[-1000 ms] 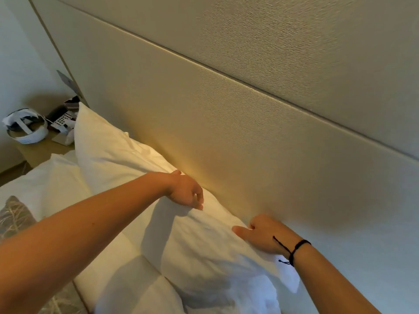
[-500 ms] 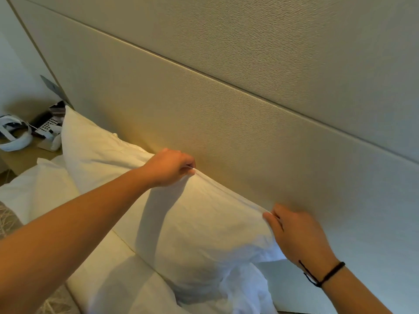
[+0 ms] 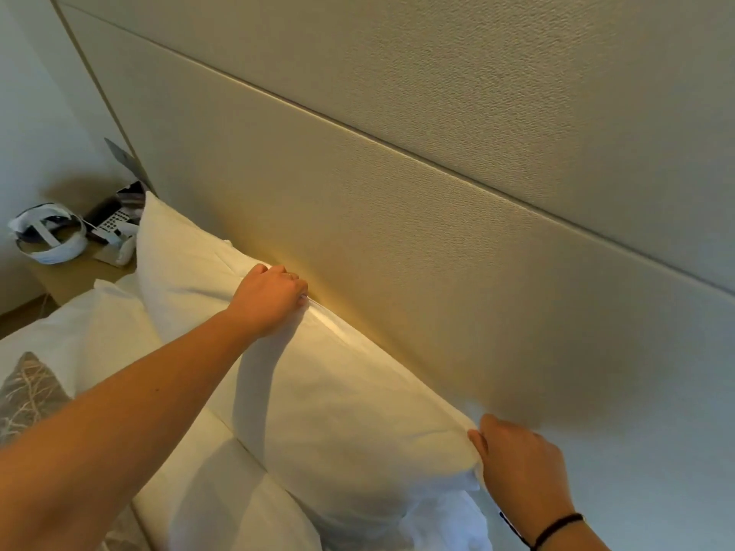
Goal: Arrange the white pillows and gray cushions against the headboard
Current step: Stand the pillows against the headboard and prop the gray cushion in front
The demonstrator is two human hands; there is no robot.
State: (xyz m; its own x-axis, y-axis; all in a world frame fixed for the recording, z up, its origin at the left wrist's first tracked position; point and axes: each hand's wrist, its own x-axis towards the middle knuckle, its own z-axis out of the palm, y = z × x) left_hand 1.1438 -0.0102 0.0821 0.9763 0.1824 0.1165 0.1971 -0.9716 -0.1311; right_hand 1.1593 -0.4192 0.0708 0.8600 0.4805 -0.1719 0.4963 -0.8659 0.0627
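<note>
**A:** From the head camera, how do the arms sit?

**B:** The left arm reaches long across the bed from the lower left, forearm bare, wrist bent down. The left hand [image 3: 270,300] sits on the top edge of a white pillow [image 3: 342,411] that stands against the headboard [image 3: 397,240]. The right arm comes up from the lower right corner, with a black cord bracelet [image 3: 557,528] at the wrist, and the right hand [image 3: 521,467] is at the pillow's near upper corner.

**A:** And the fingers?

**B:** The left hand's fingers are curled tight, knuckles up, pinching the pillow's top seam. The right hand's fingers are closed too, thumb and forefinger nipping the corner fabric, the back of the hand toward the camera.

**A:** Where is the pillow exactly?

**B:** Upright on its long edge, its back touching the padded beige headboard, its top seam stretched between the two hands. A second white pillow [image 3: 179,256] stands behind the left hand, also leaning on the headboard, its far corner pointing up. More white bedding lies flat below them.

**A:** Any gray cushion?

**B:** One gray cushion [image 3: 28,395] with a pale branch pattern shows at the left edge, lying on the bed well apart from the headboard and partly hidden by the left arm.

**A:** Anything beyond the bed?

**B:** A wooden nightstand [image 3: 67,278] at the far left carries a white headset [image 3: 47,236] and a telephone [image 3: 113,224] just beside it.
</note>
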